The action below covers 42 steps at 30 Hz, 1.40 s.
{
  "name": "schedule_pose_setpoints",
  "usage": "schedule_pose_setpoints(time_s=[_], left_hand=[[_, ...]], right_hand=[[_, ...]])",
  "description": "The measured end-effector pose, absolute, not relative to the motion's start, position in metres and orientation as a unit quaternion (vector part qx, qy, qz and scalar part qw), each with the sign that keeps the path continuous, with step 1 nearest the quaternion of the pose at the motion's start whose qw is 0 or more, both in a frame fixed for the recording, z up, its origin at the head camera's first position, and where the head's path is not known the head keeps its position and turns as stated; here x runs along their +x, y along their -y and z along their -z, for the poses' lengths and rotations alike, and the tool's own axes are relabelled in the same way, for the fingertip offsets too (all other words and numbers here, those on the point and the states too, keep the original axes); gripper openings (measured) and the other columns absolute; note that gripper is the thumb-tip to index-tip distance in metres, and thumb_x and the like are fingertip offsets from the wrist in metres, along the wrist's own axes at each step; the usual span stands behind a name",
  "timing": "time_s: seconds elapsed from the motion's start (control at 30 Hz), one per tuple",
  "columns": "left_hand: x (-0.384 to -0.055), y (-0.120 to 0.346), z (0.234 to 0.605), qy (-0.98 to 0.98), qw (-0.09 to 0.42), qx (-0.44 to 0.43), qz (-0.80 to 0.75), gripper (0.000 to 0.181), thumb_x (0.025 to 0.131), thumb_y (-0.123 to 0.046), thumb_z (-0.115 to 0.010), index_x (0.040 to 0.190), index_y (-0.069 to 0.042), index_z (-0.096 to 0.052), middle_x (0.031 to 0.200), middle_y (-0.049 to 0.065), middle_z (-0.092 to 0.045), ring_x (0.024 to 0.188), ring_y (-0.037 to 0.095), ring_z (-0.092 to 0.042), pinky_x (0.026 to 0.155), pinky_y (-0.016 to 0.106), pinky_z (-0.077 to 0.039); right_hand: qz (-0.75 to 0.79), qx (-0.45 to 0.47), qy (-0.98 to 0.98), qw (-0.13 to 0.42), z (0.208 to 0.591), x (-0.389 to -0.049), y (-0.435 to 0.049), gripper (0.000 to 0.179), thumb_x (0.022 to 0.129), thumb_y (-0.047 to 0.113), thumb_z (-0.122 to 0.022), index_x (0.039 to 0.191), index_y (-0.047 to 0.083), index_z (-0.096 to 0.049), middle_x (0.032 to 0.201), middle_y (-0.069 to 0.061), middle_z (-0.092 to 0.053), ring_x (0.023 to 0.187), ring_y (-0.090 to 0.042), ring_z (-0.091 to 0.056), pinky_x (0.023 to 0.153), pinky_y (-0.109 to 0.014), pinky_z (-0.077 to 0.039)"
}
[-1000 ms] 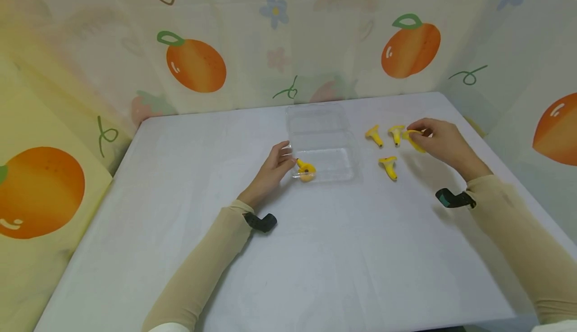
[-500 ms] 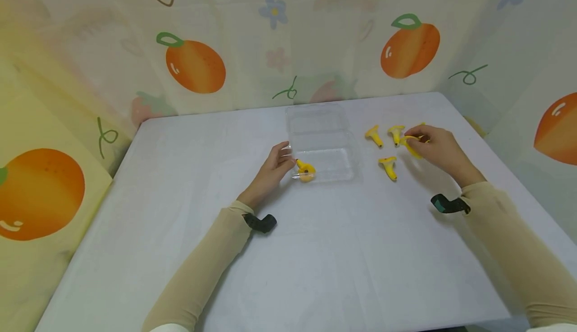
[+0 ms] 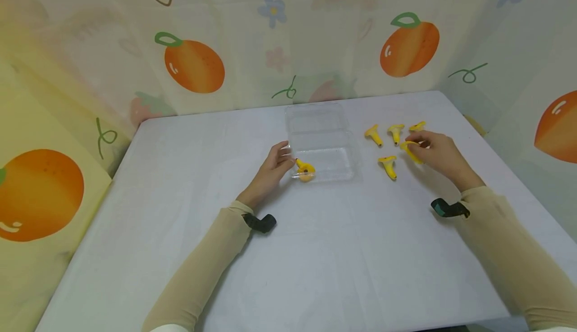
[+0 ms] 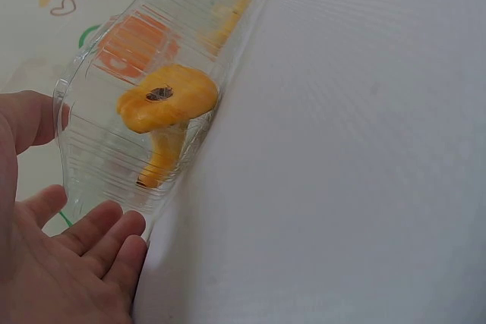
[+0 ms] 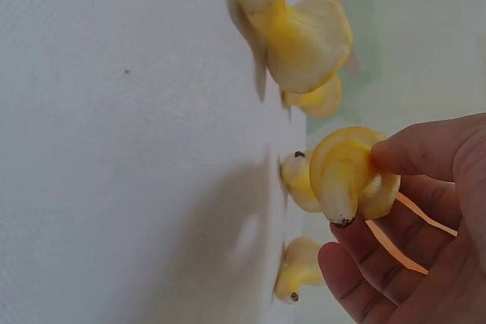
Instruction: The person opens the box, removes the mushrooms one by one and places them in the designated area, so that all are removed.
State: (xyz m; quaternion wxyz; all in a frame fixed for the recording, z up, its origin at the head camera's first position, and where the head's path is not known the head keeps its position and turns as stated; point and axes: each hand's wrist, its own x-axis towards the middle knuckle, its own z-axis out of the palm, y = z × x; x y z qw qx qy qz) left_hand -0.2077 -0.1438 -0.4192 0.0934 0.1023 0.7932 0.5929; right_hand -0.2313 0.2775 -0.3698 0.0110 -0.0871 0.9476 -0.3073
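Note:
A clear plastic box [image 3: 322,164], its lid folded back, lies near the table's middle. One yellow chanterelle mushroom [image 4: 168,100] is inside, at its left end, cap facing the left wrist camera. My left hand [image 3: 270,168] touches that end, fingers nearly straight and spread along the wall, thumb at the rim. On the right, my right hand [image 3: 442,156] pinches another yellow chanterelle [image 5: 342,180] by its cap, thumb on one side and fingers on the other. In the right wrist view its dark-tipped stem points downward, and it hangs clear of the white surface.
Several more chanterelles lie between the box and my right hand: a left one [image 3: 373,135], a middle one [image 3: 395,133], a far one [image 3: 417,126] and a near one [image 3: 388,167]. A white cloth [image 3: 293,262] covers the table. Fruit-printed curtain [image 3: 252,71] stands behind.
My right hand has drawn slightly toward me with its chanterelle, bringing the far chanterelle into view behind it. My left hand and the box have stayed in place.

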Motion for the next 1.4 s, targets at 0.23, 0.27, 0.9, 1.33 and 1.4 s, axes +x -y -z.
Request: schedule_pose_setpoints(time_s=[0.23,0.27,0.9,1.33,1.4], left_hand=[[-0.208,0.144,0.421,-0.795,0.093,0.098,-0.592,0.063,0.105,-0.025,-0.053,0.159,-0.015,-0.022,0.159,0.012,-0.037,0.146,0.03,-0.04,0.124,0.048,-0.033],[-0.208,0.144,0.421,-0.794,0.093,0.099,-0.592,0.063,0.105,-0.025,-0.053,0.159,-0.015,-0.022,0.159,0.012,-0.037,0.147,0.03,-0.04,0.124,0.048,-0.032],[-0.208,0.144,0.42,-0.794,0.094,0.1,-0.593,0.065,0.105,-0.029,-0.053,0.159,-0.016,-0.022,0.159,0.012,-0.037,0.147,0.029,-0.039,0.124,0.047,-0.033],[-0.208,0.144,0.419,-0.788,0.094,0.102,-0.599,0.064,0.105,-0.027,-0.054,0.159,-0.015,-0.022,0.159,0.013,-0.038,0.147,0.03,-0.039,0.124,0.048,-0.033],[-0.208,0.143,0.419,-0.788,0.093,0.102,-0.6,0.064,0.105,-0.026,-0.053,0.159,-0.015,-0.022,0.159,0.013,-0.037,0.147,0.03,-0.039,0.124,0.047,-0.033]], right_hand=[[0.305,-0.087,-0.948,0.003,0.374,-0.229,-0.279,0.035,0.101,0.025,-0.057,0.126,0.002,-0.065,0.133,-0.027,-0.06,0.108,-0.037,-0.058,0.072,-0.029,-0.045],[0.306,-0.087,-0.948,0.002,0.375,-0.228,-0.279,0.034,0.101,0.024,-0.057,0.125,0.002,-0.065,0.131,-0.027,-0.061,0.107,-0.037,-0.058,0.07,-0.029,-0.045],[0.308,-0.084,-0.948,0.016,0.385,-0.227,-0.28,0.033,0.101,0.022,-0.057,0.126,0.001,-0.064,0.118,-0.026,-0.065,0.105,-0.037,-0.057,0.065,-0.024,-0.047],[0.294,-0.071,-0.952,0.046,0.388,-0.231,-0.282,0.035,0.101,0.024,-0.056,0.128,0.002,-0.063,0.125,-0.027,-0.061,0.108,-0.039,-0.056,0.072,-0.03,-0.046],[0.293,-0.071,-0.952,0.049,0.388,-0.232,-0.282,0.035,0.101,0.023,-0.057,0.128,0.002,-0.063,0.126,-0.027,-0.06,0.109,-0.039,-0.056,0.073,-0.031,-0.046]])
